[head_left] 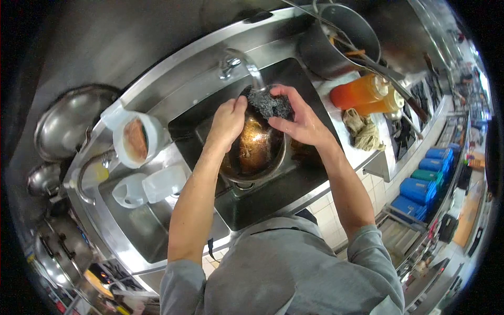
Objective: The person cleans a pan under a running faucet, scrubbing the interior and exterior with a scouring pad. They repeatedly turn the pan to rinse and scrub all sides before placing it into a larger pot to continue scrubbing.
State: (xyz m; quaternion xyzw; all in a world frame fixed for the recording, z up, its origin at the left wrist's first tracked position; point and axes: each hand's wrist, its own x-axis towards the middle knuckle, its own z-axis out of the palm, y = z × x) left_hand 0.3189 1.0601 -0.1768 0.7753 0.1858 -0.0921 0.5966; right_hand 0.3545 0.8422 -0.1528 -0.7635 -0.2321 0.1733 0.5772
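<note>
— Left hand point(227, 122)?
— Clamped on the near rim of a round metal pan point(255, 152), fingers curled over the edge, tipping it up inside the sink point(294, 181).
— Right hand point(300, 123)?
— Closed around a dark scouring pad point(269, 103), fingers wrapped over its top, pressing it against the pan's upper rim.
— Water?
— Running from the faucet point(234, 62) in a thin stream point(256, 79), landing right on the pad.
— Pan's inside?
— Brownish, wet, glinting — held over the right-hand basin, directly below the faucet.
— Left of it?
— A second basin point(152, 226) holding two clear plastic containers point(149, 188); behind them a white tub point(137, 139) with something brown inside.
— Right of it?
— On the steel tabletop point(344, 149), two orange squeeze bottles point(367, 94) lying beside a crumpled cloth point(363, 131). Farther back, a large pot point(341, 37) with utensils sticking out.
— Far left?
— Metal bowls point(71, 123), stacked near the wall.
</note>
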